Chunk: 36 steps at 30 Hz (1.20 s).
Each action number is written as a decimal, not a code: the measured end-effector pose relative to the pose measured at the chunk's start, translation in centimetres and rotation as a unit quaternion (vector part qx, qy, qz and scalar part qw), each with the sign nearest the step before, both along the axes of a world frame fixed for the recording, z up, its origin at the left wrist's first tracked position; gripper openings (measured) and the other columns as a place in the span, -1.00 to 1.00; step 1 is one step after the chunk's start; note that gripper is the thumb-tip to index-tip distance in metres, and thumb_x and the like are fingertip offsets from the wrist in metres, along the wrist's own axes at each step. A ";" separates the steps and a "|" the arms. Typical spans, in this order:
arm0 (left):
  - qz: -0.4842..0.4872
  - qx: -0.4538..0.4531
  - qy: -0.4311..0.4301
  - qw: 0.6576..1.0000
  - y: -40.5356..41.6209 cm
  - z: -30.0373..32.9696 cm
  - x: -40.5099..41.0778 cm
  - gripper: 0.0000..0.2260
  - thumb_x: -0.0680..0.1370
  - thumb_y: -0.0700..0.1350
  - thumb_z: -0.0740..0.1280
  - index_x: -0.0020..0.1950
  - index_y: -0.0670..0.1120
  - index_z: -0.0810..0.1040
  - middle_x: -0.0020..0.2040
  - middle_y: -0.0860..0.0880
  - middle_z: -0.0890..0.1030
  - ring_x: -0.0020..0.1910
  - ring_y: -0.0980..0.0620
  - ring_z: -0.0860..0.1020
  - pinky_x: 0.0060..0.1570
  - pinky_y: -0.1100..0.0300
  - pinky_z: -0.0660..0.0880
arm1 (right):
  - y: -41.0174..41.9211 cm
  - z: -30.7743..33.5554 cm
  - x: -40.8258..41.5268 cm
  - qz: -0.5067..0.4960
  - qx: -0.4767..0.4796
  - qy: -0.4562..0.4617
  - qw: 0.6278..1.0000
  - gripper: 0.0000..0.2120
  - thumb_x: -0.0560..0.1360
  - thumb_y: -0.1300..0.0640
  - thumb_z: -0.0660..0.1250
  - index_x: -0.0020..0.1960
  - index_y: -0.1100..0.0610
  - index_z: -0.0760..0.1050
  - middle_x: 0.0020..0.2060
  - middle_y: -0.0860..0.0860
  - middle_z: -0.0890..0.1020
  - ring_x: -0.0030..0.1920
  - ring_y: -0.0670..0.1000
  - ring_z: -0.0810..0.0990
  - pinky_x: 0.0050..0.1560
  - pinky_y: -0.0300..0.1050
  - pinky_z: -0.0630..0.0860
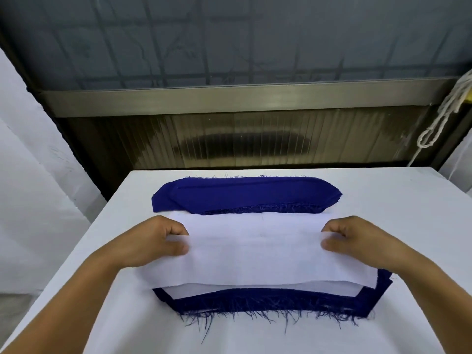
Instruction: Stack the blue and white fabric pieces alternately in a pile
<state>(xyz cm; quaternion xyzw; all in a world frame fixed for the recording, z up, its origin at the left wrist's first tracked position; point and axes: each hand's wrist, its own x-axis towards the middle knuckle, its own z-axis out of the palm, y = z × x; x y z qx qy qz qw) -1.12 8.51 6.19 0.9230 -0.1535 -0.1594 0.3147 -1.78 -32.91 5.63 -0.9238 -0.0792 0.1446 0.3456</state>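
Left grip (153,241) and right grip (357,241) pinch the two ends of the top piece (255,251), left grip at its left end, right at its right. That piece lies on the near pile (255,300), which sits on the desk (408,213) under and between the grips, its front edge sticking out nearer than both. Far pile (245,195) lies on the desk beyond the grips, its near edge tucked under the held piece. Rope (439,118) hangs far right, beyond the right grip, behind the desk.
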 end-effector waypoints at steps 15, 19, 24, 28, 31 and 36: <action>0.045 -0.004 -0.365 0.930 -1.3 -6.9 -6.2 -0.72 0.51 0.03 0.25 -0.10 -0.07 0.71 0.03 0.14 0.62 0.04 0.20 0.54 0.15 0.51 0.33 | -0.7 -7.7 -6.0 0.035 -0.064 -0.457 0.887 -0.55 0.65 -0.01 0.07 -0.05 0.19 0.67 0.03 -0.04 0.66 0.11 -0.06 0.56 0.15 -0.15 0.46; 0.046 -0.017 -0.349 0.936 -0.9 -8.2 -7.0 -0.52 0.62 0.22 0.09 -0.06 -0.03 0.71 0.07 0.18 0.60 0.08 0.30 0.50 0.15 0.54 0.31 | -0.8 -8.6 -6.8 0.027 -0.056 -0.447 0.892 -0.62 0.62 0.01 0.13 -0.04 0.17 0.68 0.04 -0.07 0.66 0.11 -0.11 0.57 0.12 -0.15 0.49; 0.019 -0.013 -0.380 0.925 -0.7 -8.6 -6.8 -0.57 0.63 0.15 0.13 -0.06 -0.06 0.71 0.06 0.13 0.62 0.07 0.23 0.54 0.12 0.43 0.41 | -1.0 -8.7 -7.0 0.021 -0.050 -0.456 0.888 -0.70 0.57 0.06 0.20 -0.05 0.17 0.67 0.03 -0.07 0.66 0.11 -0.11 0.57 0.13 -0.15 0.50; 0.009 -0.008 -0.368 0.930 -0.6 -8.7 -6.8 -0.60 0.62 0.16 0.16 -0.04 -0.04 0.70 0.08 0.17 0.60 0.07 0.25 0.53 0.06 0.39 0.44 | -1.0 -8.7 -7.2 0.024 -0.050 -0.454 0.889 -0.63 0.61 0.00 0.17 -0.09 0.17 0.67 0.02 -0.07 0.66 0.09 -0.12 0.57 0.12 -0.17 0.49; 0.013 0.001 -0.340 0.940 -0.5 -8.3 -6.9 -0.65 0.54 0.22 0.25 -0.04 0.01 0.69 0.08 0.22 0.59 0.08 0.30 0.52 0.03 0.38 0.44 | -1.3 -8.6 -7.4 0.014 -0.048 -0.443 0.895 -0.65 0.55 -0.07 0.24 -0.11 0.14 0.68 0.01 -0.10 0.66 0.08 -0.15 0.57 0.09 -0.19 0.48; 0.020 0.053 -0.329 0.943 -2.6 -6.0 -5.2 -0.69 0.53 0.25 0.21 -0.19 0.08 0.59 -0.14 0.26 0.56 -0.15 0.24 0.50 -0.18 0.32 0.42 | 0.1 -6.5 -5.9 0.022 -0.043 -0.407 0.912 -0.66 0.59 -0.06 0.17 -0.13 0.09 0.63 -0.11 -0.16 0.62 -0.07 -0.10 0.58 -0.04 -0.20 0.47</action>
